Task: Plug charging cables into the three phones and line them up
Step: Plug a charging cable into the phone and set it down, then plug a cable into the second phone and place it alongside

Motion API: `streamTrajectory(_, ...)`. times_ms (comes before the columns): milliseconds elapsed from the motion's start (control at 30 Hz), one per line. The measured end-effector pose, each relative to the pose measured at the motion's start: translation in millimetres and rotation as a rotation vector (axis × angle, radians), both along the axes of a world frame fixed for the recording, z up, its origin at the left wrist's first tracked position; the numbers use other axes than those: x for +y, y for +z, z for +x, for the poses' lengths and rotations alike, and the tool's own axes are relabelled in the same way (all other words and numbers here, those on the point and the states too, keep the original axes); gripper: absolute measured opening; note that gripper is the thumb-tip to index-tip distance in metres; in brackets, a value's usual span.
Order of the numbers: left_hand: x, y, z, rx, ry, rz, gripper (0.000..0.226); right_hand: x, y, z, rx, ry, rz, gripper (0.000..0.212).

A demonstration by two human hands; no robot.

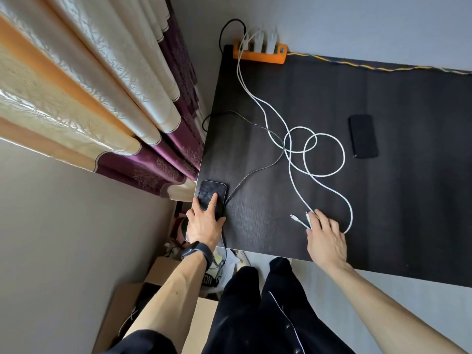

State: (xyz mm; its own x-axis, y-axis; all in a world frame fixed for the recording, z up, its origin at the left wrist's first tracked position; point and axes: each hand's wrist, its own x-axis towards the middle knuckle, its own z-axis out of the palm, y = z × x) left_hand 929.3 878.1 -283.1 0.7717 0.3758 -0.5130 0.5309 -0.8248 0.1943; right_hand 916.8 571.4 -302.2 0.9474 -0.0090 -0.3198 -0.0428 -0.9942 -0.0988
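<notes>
Released, my left grip (pixel 204 222) pressed the dark glossy phone (pixel 213 192) at the tabletop (pixel 396 213) corner; my right grip (pixel 325 238) covered the white cables (pixel 343 155) near their plugs, hold unclear.

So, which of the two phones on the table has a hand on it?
The phone at the near left corner of the table: the left hand rests on its screen. The other phone lies alone, farther back on the right, untouched.

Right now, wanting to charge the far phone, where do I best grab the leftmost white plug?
Pinch the white plug by its collar behind the tip, from the near right where your right hand is; it lies flat, tip pointing far-left.
</notes>
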Motion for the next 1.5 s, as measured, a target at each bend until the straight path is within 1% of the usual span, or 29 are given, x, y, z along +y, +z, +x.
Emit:
streamTrajectory(33, 1, 0, -1, 0.003, 0.02, -0.002, 0.075, 3, -1, -1, 0.007, 0.0, -0.001, 0.053)
streamTrajectory(100, -36, 2, 10, -0.02, -0.032, -0.008, 0.074, -33, 6, -2, -0.004, -0.056, -0.038, 0.053)
streamTrajectory(233, -26, 3, 7, -0.027, 0.029, -0.017, 0.073, -28, 6, 5, 0.032, -0.054, -0.024, 0.048)
streamTrajectory(367, -16, -3, -2, -0.058, 0.028, -0.022, 0.074, -37, 2, 10, 0.016, -0.066, -0.017, 0.043)
streamTrajectory(433, -24, -4, -3, -0.046, 0.011, 0.028, 0.078, -51, 3, 14, -0.007, -0.034, 0.004, 0.042)
streamTrajectory(500, -45, -2, 0, -0.091, 0.008, 0.069, 0.082, -66, 4, 17, -0.025, 0.029, 0.051, 0.046)
streamTrajectory(567, -76, 4, 12, -0.16, -0.054, 0.05, 0.08, -82, 8, 18, -0.04, 0.088, 0.119, 0.051)
streamTrajectory(700, -161, 27, 56, -0.171, -0.175, -0.1, 0.068, -113, 20, 30, 0.019, 0.175, 0.258, 0.056)
streamTrajectory(733, -185, 32, 69, -0.195, -0.2, -0.139, 0.066, -123, 22, 35, 0.038, 0.195, 0.28, 0.056)
streamTrajectory(800, -230, 38, 96, -0.232, -0.259, -0.197, 0.063, -143, 27, 46, 0.018, 0.223, 0.325, 0.05)
streamTrajectory(900, -296, 44, 138, -0.21, -0.3, -0.277, 0.061, -179, 25, 70, -0.089, 0.154, 0.355, 0.039)
streamTrajectory(967, -339, 42, 169, -0.167, -0.291, -0.303, 0.063, -209, 17, 96, -0.096, 0.037, 0.275, 0.045)
streamTrajectory(1000, -353, 39, 182, -0.146, -0.286, -0.299, 0.065, -220, 14, 109, -0.044, -0.013, 0.209, 0.052)
streamTrajectory(1067, -386, 31, 209, -0.103, -0.246, -0.269, 0.072, -250, 2, 131, 0.124, -0.104, 0.115, 0.067)
streamTrajectory(1100, -400, 27, 222, -0.08, -0.172, -0.261, 0.077, -263, -4, 138, 0.194, -0.117, 0.09, 0.072)
streamTrajectory(1167, -419, 19, 245, -0.047, 0.044, -0.251, 0.084, -277, -10, 144, 0.261, -0.089, 0.072, 0.077)
streamTrajectory(1233, -434, 13, 261, -0.031, 0.172, -0.167, 0.086, -283, -11, 145, 0.293, -0.061, 0.07, 0.076)
streamTrajectory(1300, -441, 7, 269, -0.02, 0.178, -0.057, 0.085, -283, -11, 146, 0.309, -0.057, 0.075, 0.077)
streamTrajectory(1367, -444, 3, 273, 0.0, 0.169, 0.0, 0.083, -286, -11, 147, 0.321, -0.056, 0.086, 0.077)
streamTrajectory(1433, -443, 2, 279, 0.036, 0.201, -0.027, 0.085, -288, -12, 147, 0.32, -0.063, 0.108, 0.078)
streamTrajectory(1500, -442, 4, 286, 0.075, 0.24, -0.103, 0.082, -290, -12, 146, 0.324, -0.068, 0.12, 0.079)
